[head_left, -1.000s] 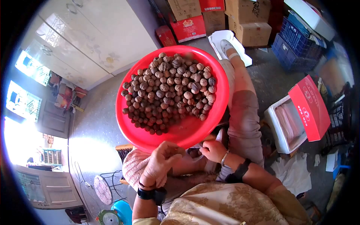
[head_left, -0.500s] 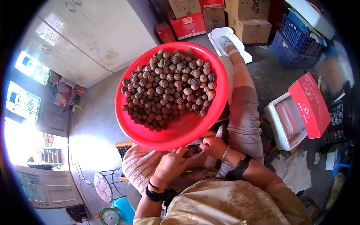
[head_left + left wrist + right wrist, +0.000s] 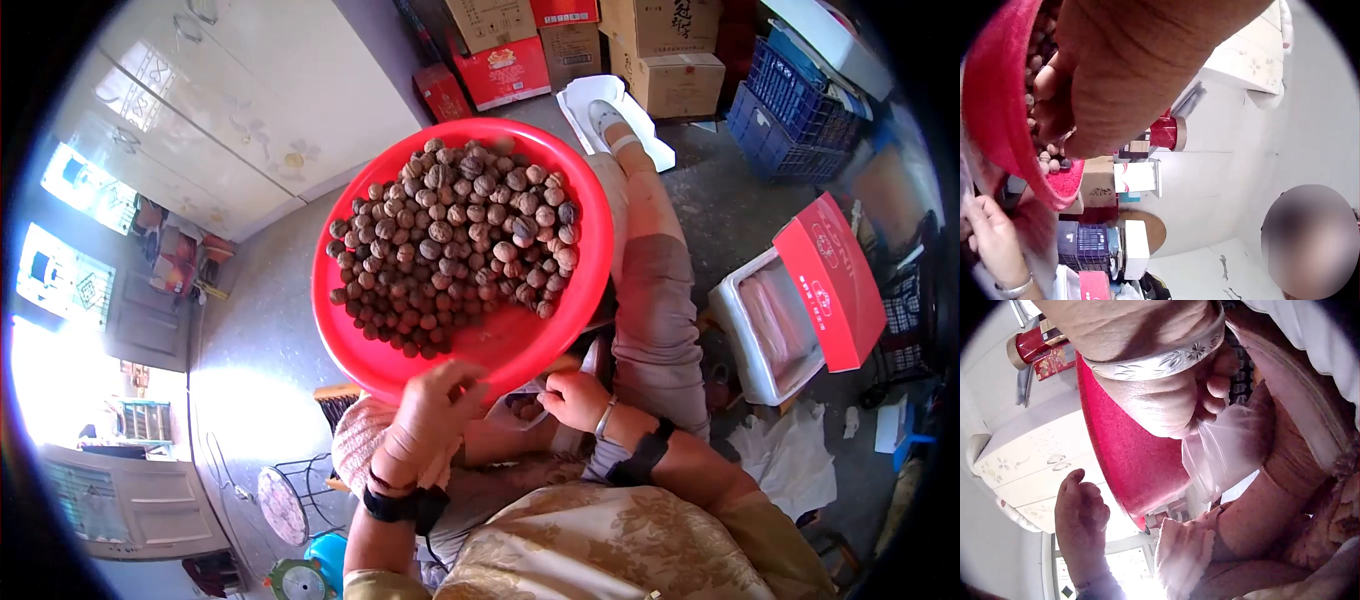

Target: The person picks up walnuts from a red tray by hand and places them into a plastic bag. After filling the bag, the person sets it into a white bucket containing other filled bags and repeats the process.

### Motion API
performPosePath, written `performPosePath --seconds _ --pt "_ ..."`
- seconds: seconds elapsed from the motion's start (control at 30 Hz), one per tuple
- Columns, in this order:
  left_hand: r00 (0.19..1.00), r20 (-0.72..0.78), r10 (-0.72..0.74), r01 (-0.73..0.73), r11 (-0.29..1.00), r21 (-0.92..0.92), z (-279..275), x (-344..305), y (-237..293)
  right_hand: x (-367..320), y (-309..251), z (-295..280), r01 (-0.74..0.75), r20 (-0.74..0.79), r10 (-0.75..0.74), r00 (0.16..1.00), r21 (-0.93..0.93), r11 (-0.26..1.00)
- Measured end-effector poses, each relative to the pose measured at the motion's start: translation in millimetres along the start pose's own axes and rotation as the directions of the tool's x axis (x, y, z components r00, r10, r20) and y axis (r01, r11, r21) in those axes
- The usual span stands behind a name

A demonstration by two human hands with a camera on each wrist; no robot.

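A red basin (image 3: 470,345) of walnuts (image 3: 455,240) is tilted in front of the person. Over its near rim is the left hand (image 3: 430,415), fingers loosely bent, with nothing visible in them. In the left wrist view that hand (image 3: 1141,69) overlaps the walnuts (image 3: 1054,164). The right hand (image 3: 577,402) is just below the basin. In the right wrist view the right hand (image 3: 1154,394) pinches the edge of a thin clear plastic bag (image 3: 1213,456). Brown items show in the bag (image 3: 518,408) in the head view.
A pink towel (image 3: 365,440) lies over the person's leg. To the right stand a white foam box (image 3: 740,325) with a red lid (image 3: 830,280) and blue crates (image 3: 775,145). Cartons (image 3: 680,85) are stacked behind, and a small round stool (image 3: 283,505) is at lower left.
The left hand has come away from the bag and moved up and left to the basin's near rim. The right hand has stayed almost in place at the bag.
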State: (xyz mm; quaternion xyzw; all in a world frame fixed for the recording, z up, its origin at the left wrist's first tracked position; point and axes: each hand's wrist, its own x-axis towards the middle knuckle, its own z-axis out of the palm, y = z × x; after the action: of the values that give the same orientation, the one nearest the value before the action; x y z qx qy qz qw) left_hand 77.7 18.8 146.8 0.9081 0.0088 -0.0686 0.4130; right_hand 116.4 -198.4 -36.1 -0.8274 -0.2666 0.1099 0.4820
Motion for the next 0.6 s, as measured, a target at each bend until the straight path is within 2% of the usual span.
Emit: performPosePath --seconds 0.13,0.17,0.2,0.27,0.3,0.37,0.4,0.47,0.5,0.6 --pt "0.957 -0.233 0.174 -0.163 0.984 0.067 -26 48 -16 -1 -1 1 -0.013 -0.019 0.013 1.000 0.005 1.000" --pt "0.977 -0.212 0.020 -0.034 0.997 -0.064 -32 61 -25 -1 -1 1 -0.011 -0.024 0.011 1.000 0.007 1.000" --pt "0.977 -0.193 -0.090 0.071 0.992 -0.103 -39 71 -15 -1 -1 0 -0.017 -0.015 0.017 1.000 0.005 1.000" --pt "0.951 -0.308 0.041 -0.036 0.999 0.022 -42 100 -36 -1 0 2 -0.022 -0.011 0.022 1.000 0.005 1.000" --pt "0.951 -0.307 0.046 -0.040 0.999 0.026 -44 113 -47 -1 2 3 -0.024 -0.006 0.023 1.000 -0.017 1.000" --pt "0.911 -0.370 0.181 -0.136 0.980 0.144 -46 137 -67 0 4 3 -0.027 0.018 0.028 0.999 -0.067 0.997" --pt "0.911 -0.369 0.185 -0.140 0.979 0.146 -46 146 -72 0 3 2 -0.027 0.014 0.028 1.000 -0.067 0.997" --pt "0.912 -0.397 0.100 -0.022 0.980 0.196 -48 163 -81 0 0 0 -0.047 0.043 0.049 0.998 -0.038 0.998" --pt "0.910 -0.409 0.064 0.002 0.987 0.160 -47 172 -86 1 -1 -1 -0.046 0.040 0.048 0.998 -0.038 0.998" --pt "0.903 -0.426 0.055 0.024 0.984 0.178 -50 189 -95 1 -2 -1 -0.061 0.036 0.062 0.997 -0.031 0.998"
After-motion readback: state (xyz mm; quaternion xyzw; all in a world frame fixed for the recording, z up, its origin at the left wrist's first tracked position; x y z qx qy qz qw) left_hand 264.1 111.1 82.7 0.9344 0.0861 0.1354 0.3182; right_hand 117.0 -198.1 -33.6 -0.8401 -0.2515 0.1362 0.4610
